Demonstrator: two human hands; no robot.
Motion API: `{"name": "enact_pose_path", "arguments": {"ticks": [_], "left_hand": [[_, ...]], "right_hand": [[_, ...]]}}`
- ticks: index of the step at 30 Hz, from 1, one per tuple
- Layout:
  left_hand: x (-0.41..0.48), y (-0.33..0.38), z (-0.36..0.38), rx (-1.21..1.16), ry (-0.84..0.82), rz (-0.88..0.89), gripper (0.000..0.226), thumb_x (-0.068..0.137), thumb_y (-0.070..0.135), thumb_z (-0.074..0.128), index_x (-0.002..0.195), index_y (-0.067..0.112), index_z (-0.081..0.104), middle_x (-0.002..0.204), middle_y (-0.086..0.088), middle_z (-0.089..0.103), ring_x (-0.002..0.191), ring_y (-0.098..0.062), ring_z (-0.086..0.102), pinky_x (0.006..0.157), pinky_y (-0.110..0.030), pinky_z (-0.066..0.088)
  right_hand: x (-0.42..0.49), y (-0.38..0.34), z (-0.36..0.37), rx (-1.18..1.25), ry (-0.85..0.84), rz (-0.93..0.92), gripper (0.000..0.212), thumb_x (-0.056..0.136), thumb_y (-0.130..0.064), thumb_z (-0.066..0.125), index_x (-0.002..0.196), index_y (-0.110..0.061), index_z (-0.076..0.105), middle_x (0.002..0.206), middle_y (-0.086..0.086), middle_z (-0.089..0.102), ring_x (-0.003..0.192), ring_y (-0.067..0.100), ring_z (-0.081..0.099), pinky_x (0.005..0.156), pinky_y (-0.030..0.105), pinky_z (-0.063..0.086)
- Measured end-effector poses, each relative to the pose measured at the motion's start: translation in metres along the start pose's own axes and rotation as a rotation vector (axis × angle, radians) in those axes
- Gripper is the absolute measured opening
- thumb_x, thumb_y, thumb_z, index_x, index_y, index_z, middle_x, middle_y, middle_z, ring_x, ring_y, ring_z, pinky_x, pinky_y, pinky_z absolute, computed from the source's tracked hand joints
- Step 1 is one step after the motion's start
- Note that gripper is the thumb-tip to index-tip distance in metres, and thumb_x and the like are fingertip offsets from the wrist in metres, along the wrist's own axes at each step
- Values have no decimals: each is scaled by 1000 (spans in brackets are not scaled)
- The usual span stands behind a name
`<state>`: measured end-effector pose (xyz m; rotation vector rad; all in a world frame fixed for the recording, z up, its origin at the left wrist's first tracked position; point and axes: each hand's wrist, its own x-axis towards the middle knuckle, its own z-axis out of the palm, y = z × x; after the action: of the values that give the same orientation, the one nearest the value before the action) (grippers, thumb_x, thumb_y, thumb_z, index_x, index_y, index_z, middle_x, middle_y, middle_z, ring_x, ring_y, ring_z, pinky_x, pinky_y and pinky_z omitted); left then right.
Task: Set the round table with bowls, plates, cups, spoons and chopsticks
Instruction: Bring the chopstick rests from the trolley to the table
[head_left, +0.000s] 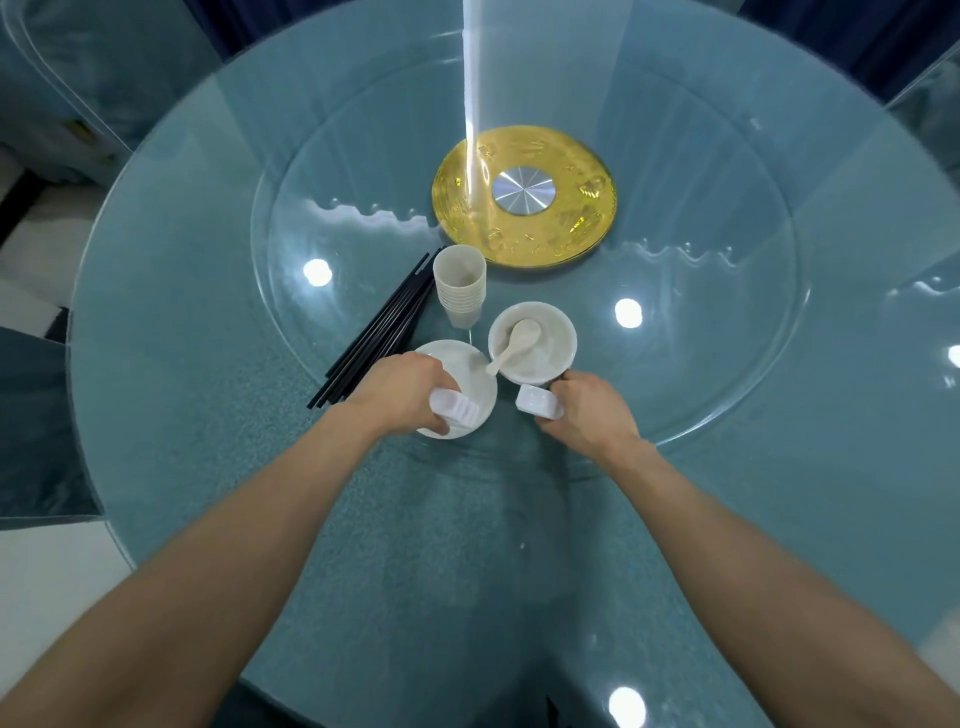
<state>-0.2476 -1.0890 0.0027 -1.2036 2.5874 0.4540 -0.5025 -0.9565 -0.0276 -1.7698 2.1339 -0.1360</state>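
Sorting the ware looks to be the step in hand: nothing is laid out at a seat on the round table yet. Black chopsticks lie just outside the left hand, the cups stand stacked beyond both hands, and the bowls holding a spoon sit just beyond the right hand. The plates lie under the left hand, which grips a stack of small white dishes. The right hand pinches a single dish clear of that stack. The next move probably calls for setting it flat at a seat.
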Motion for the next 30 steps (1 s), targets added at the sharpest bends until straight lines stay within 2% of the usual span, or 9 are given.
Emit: {"name": "enact_pose_path", "arguments": {"ticks": [3,7,9,11,13,16,18,24,30], "left_hand": [[5,-2,0,3,-14,-17,49,65,58,90,107,39,73,98,10,71,86,-19,63,66,-31,42],[7,-3,-3,-9,-3,-14,45,64,58,91,102,40,73,91,12,67,80,-18,58,63,-30,39],[6,-3,-4,-20,5,-8,38,64,57,92,91,44,69,83,14,61,78,-17,56,59,-30,35],[6,1,-4,-15,-4,-4,36,64,57,91,87,45,65,85,13,63,79,-16,56,61,-31,36],[5,7,-4,1,-17,10,33,66,57,88,88,43,67,89,13,66,81,-17,58,65,-31,39],[3,18,-1,-11,-36,15,35,68,56,83,67,41,52,82,11,67,79,-18,63,63,-31,47],[1,23,1,-19,-58,22,32,68,56,82,67,41,54,81,9,67,77,-18,63,61,-31,49],[-6,36,3,-1,-79,36,33,67,54,82,58,42,52,76,7,64,67,-13,56,51,-29,26],[-11,42,3,33,-62,42,33,68,57,83,64,41,54,80,9,65,75,-17,59,52,-27,24]], "right_hand": [[20,-1,-4,-17,-1,-24,23,88,-37,72,84,-17,63,104,1,69,87,31,66,65,31,39],[34,-1,-12,-17,-12,-30,27,90,-41,70,85,-15,64,98,1,67,84,30,64,66,34,47],[33,1,-14,1,-20,-25,29,91,-44,70,82,-17,61,91,-2,64,81,28,62,65,33,46],[30,4,-14,8,-38,-13,31,91,-44,70,79,-19,58,85,-4,59,79,27,60,64,33,42],[27,9,-15,-26,-71,-10,31,91,-43,71,81,-15,63,87,-1,60,82,29,62,65,35,45],[24,13,-17,-46,-90,-21,30,90,-41,73,88,-12,69,95,3,64,87,31,64,71,39,53],[25,13,-20,-37,-109,-33,27,89,-39,74,92,-13,70,97,3,64,89,30,65,75,42,56],[31,9,-24,-37,-164,-38,26,84,-35,76,99,-15,71,103,1,64,95,28,63,78,42,57],[29,11,-23,-13,-166,-13,39,80,-38,78,111,-16,69,112,1,62,102,27,63,80,42,58]]}}
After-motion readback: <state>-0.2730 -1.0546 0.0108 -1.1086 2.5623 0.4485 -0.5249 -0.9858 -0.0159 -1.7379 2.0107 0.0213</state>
